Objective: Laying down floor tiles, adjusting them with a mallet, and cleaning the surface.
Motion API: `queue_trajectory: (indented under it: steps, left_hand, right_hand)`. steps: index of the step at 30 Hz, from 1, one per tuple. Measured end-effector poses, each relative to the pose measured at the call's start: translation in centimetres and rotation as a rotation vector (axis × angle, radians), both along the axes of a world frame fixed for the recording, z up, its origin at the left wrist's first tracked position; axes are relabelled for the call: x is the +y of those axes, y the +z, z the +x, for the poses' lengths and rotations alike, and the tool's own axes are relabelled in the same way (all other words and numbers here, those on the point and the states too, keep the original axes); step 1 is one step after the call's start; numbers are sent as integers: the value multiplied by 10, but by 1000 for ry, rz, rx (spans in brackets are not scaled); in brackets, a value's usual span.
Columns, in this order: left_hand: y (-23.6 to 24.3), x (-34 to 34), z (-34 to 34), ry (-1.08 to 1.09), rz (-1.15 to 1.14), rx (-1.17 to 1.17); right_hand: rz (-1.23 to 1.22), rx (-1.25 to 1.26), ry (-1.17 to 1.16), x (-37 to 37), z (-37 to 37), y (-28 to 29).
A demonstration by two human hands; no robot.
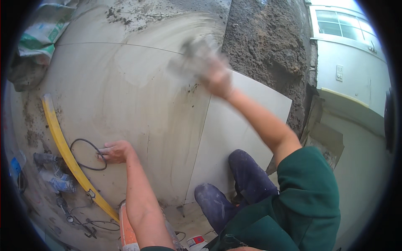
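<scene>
Bending over a floor of large pale tiles [109, 100], the person shows in the head view with both arms spread and bent knees in dark trousers [251, 175] at the lower middle. The right hand [213, 75] is closed on a grey thing [190, 56], too blurred to tell whether it is a cloth or a sponge; it is at the upper middle, over the tiles, near the rough dark bed of dirt [266, 50]. The left hand [115, 152] is palm down on the floor, fingers loosely extended and gripping nothing, just beside a loop of black cable [94, 169].

The surface is smeared with brownish streaks below the grey thing, and crumbs of dirt lie scattered near the top. Thin dark joints part the tiles, and one tile [251, 96] borders the dirt on the right. A long yellow bar [69, 157] lies along the left side, with dusty tools [46, 159] beyond it; a sack [46, 35] stands at the upper left. An orange bucket [124, 228] is partly hidden by the left forearm. Along the right runs a pale wall [356, 79] with a window [343, 23] and an outlet [339, 73].
</scene>
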State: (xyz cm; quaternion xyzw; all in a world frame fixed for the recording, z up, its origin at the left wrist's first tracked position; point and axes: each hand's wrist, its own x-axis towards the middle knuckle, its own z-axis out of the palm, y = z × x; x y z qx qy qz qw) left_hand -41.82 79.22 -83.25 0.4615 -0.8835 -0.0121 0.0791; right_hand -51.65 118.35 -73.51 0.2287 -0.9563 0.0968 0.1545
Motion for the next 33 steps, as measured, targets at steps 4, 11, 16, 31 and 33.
queue_trajectory:
  steps: [4,11,16,31,33]
  left_hand:
    - [-16,12,-5,-30,1,11]
    - [-2,1,-7,-5,-32,23]
    - [-8,-9,-2,-12,-125,-29]
    - [-7,2,2,-50,22,-3]
    - [-4,-9,12,18,15,-54]
  right_hand:
    - [-28,-261,236,-70,100,-37]
    - [148,-110,-201,70,-46,-46]
    - [98,-67,-662,108,-88,5]
    - [-62,-177,-24,-203,-242,-66]
    - [-4,-183,-128,-151,-234,-71]
